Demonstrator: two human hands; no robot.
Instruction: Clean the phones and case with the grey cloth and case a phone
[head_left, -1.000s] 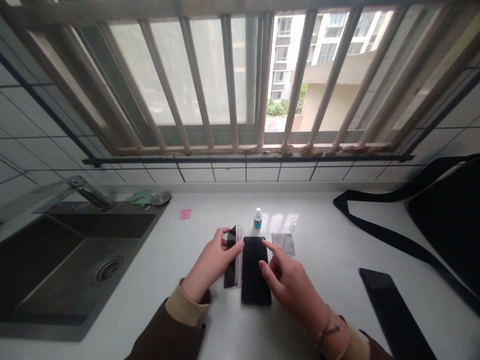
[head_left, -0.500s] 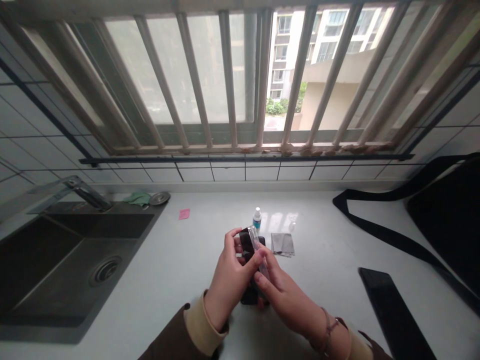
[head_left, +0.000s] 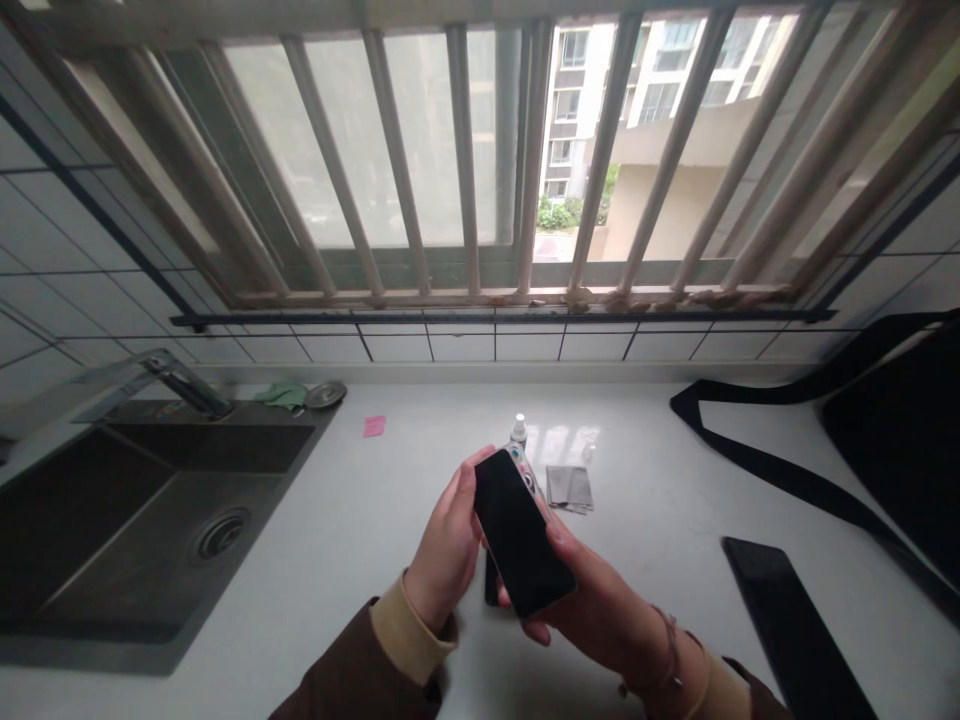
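Observation:
A black-screened smartphone (head_left: 525, 535) is held tilted above the counter, its dark screen facing me. My left hand (head_left: 445, 540) is closed along its upper left edge. My right hand (head_left: 592, 585) grips the lower right side, with its fingers reaching underneath. Beyond the phone's upper right edge shows a strip of a clear phone case (head_left: 529, 478); whether the phone sits in it I cannot tell. Below the hands lies another dark, phone-like object (head_left: 491, 582), mostly hidden. Just behind the phone stands a small white-capped bottle (head_left: 519, 427), and to the right lies a folded grey cloth (head_left: 570, 487).
A steel sink (head_left: 180, 520) with a faucet (head_left: 191, 385) is on the left. Near it lie a green cloth (head_left: 281, 395), a metal strainer (head_left: 325, 394) and a pink note (head_left: 374, 427). On the right are a black strap (head_left: 757, 470) and a long black slab (head_left: 795, 620).
The phone has been turned so its screen now faces me, and the clear case has passed behind it. My right hand has shifted down and right along the phone.

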